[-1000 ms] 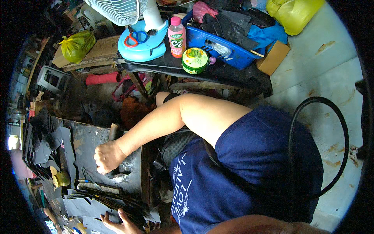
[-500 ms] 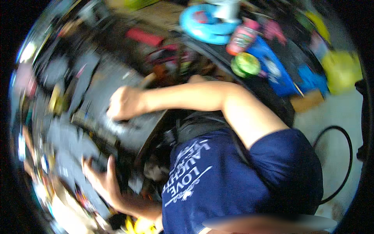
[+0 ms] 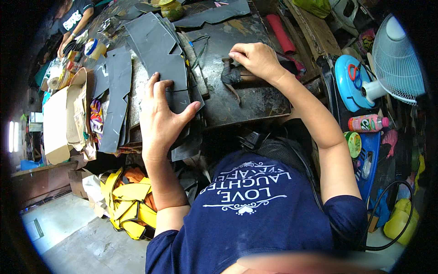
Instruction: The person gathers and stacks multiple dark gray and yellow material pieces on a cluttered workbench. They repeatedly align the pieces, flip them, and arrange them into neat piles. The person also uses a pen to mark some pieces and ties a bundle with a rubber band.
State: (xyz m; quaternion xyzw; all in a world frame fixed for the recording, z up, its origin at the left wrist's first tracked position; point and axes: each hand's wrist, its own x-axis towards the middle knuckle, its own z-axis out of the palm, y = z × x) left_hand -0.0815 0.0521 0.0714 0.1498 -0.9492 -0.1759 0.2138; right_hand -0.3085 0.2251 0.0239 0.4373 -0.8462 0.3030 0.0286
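We look down on a dark, worn workbench point(image 3: 269, 102) across the upper middle of the frame, in a crowded workroom with a pale floor point(image 3: 82, 237) at lower left. At upper left we see another person point(image 3: 75, 18) bending over small goods.

We count one white fan point(image 3: 397, 59) on a light blue base at upper right, one pair of scissors point(image 3: 353, 73) on that base, and below them one pink bottle point(image 3: 365, 123), one green tub point(image 3: 352, 144) and one blue basket point(image 3: 372, 160). One red roll point(image 3: 280, 34) lies at upper right of centre; one heap of yellow pieces point(image 3: 127, 198) sits at lower left.

The dark grey panels point(image 3: 157, 45) lie at upper centre, beneath and beyond our left hand point(image 3: 162, 107), which is spread with its thumb apart; we cannot tell whether it presses on them. Our right hand point(image 3: 258, 59), fingers bent, is right of the panels, above a dark tool-like thing point(image 3: 230, 75); we cannot tell whether it grips anything.
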